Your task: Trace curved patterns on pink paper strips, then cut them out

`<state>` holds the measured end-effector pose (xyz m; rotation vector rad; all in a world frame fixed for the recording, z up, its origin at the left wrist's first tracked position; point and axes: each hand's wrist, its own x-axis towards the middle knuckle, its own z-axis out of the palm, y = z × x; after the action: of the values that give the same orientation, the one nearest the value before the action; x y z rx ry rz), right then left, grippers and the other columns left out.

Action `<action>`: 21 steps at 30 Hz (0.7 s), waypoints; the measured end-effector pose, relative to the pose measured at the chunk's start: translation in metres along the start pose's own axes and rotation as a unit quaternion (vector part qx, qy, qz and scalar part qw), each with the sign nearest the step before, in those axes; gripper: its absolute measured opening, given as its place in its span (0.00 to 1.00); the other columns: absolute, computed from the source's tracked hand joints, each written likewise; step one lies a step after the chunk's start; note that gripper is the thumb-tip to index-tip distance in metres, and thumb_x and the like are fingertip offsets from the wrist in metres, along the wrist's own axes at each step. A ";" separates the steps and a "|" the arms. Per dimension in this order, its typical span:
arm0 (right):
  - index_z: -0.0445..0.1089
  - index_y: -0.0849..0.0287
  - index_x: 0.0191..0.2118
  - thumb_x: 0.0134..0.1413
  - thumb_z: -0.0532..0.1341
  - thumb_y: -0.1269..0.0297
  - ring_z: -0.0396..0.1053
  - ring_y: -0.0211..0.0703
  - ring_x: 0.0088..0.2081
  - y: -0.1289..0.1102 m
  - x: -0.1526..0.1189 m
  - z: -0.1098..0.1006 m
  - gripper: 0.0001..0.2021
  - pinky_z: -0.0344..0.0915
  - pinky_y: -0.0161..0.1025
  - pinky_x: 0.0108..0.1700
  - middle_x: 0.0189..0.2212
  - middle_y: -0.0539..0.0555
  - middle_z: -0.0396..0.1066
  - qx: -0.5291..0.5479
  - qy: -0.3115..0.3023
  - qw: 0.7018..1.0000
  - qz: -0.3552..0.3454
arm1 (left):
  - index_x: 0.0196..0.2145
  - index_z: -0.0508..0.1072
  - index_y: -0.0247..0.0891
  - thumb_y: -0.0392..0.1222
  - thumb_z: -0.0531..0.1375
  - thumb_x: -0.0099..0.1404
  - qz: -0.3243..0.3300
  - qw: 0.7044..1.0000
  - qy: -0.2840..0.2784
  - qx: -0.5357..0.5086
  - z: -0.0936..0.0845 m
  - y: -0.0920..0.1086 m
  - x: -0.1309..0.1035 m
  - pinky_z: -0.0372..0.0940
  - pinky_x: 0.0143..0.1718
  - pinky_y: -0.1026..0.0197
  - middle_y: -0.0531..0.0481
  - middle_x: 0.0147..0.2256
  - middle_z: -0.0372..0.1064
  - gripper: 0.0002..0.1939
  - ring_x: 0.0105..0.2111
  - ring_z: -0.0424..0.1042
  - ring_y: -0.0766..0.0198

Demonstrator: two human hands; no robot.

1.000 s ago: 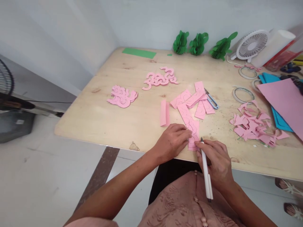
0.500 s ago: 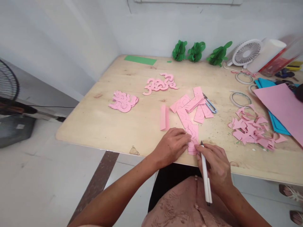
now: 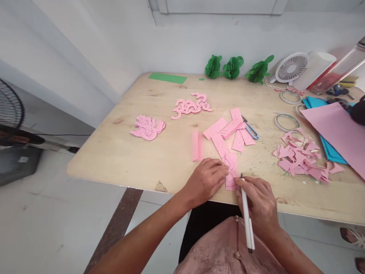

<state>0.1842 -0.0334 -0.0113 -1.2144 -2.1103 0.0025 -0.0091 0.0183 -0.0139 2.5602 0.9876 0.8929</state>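
Observation:
A pink paper strip [image 3: 231,171] with curved pen lines lies near the front table edge, between both hands. My left hand [image 3: 207,178] has its bent fingertips on the left side of this strip, gripping it. In my right hand [image 3: 259,198] is a white pen [image 3: 246,219], its dark tip pointing up and away. The thumb and fingertips of that hand touch the strip's lower right edge. More marked pink strips [image 3: 219,141] overlap just beyond, next to a small blue cutter or snips [image 3: 251,129]. A folded pink paper [image 3: 197,146] lies to the left.
Cut pink curved pieces [image 3: 148,127] and pink rings [image 3: 188,106] lie left and behind. Pink scraps [image 3: 303,158], tape rolls [image 3: 286,121], pink sheet [image 3: 332,127] and blue paper [image 3: 332,150] are right. Green paper shapes [image 3: 233,68] and a small fan [image 3: 291,68] stand along the wall.
The camera view has tilted up slightly, so the table sits a little lower in the picture. Both hands, the pen and the strip hold nearly the same positions.

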 end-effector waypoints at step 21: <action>0.70 0.58 0.49 0.55 0.59 0.77 0.73 0.48 0.39 0.003 -0.003 0.001 0.15 0.63 0.45 0.43 0.34 0.55 0.77 -0.005 0.009 1.000 -0.001 | 0.41 0.71 0.37 0.34 0.54 0.67 -0.003 1.000 0.007 -0.001 0.000 0.001 0.000 0.63 0.50 0.54 0.48 0.42 0.75 0.08 0.48 0.68 0.59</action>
<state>0.1870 -0.0335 -0.0148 -1.2134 -2.0989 -0.0204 -0.0087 0.0173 -0.0134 2.5521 0.9973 0.9101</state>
